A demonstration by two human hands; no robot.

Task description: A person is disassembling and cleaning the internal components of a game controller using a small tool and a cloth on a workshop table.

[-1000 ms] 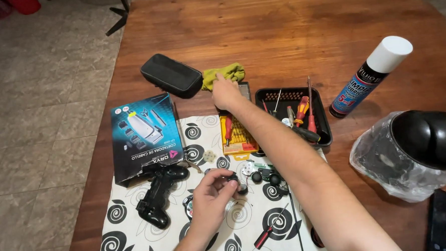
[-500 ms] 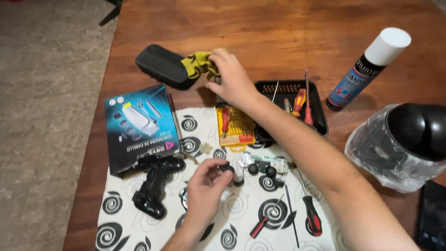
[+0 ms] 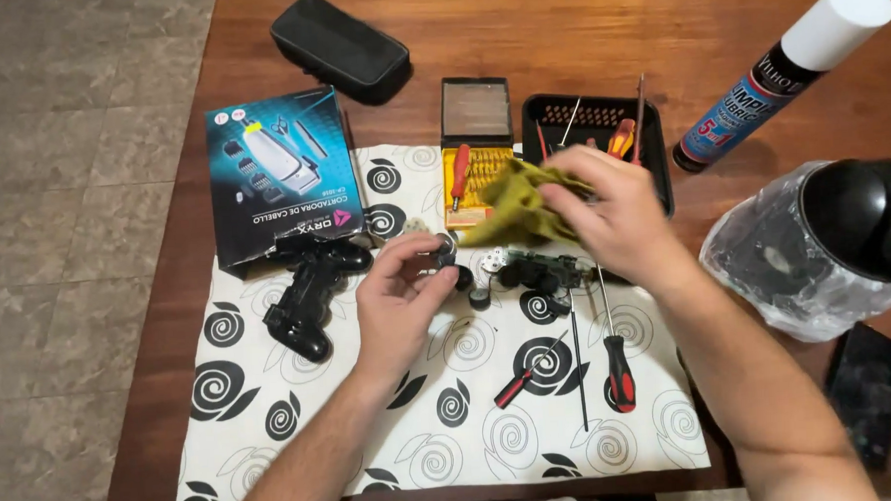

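I am pinching a small dark round part (image 3: 444, 253), shaped like a thumbstick cap or button, between the thumb and fingers (image 3: 420, 244) of my left hand (image 3: 398, 303), holding it up above the spiral-patterned cloth mat (image 3: 273, 428). My right hand (image 3: 609, 213) is closing its fingers on a soft, crumpled yellow-green rag (image 3: 519, 202) and holding it just right of that part, close but not touching as far as I can tell. Judging by how things are lying, the stripping-down is already done and the wiping of the pieces is only getting started: the black controller shell (image 3: 307, 292) is lying empty to the left of the part, the green circuit board (image 3: 546, 269) with its dark sticks is sitting bare just to the right of it, under my right hand, and a few loose round caps are lying between them; none of it is back together yet. Two red-and-black screwdrivers (image 3: 619, 368) with thin steel shafts are resting below and right of the part. Further up from it, a yellow bit set (image 3: 472, 174) and a black plastic tray (image 3: 560, 115) of tools are sitting on the glossy wooden desk (image 3: 576, 34), with a glossy printed cardboard box (image 3: 282, 172) up to the left and a white-capped spray can (image 3: 783, 70) far right.
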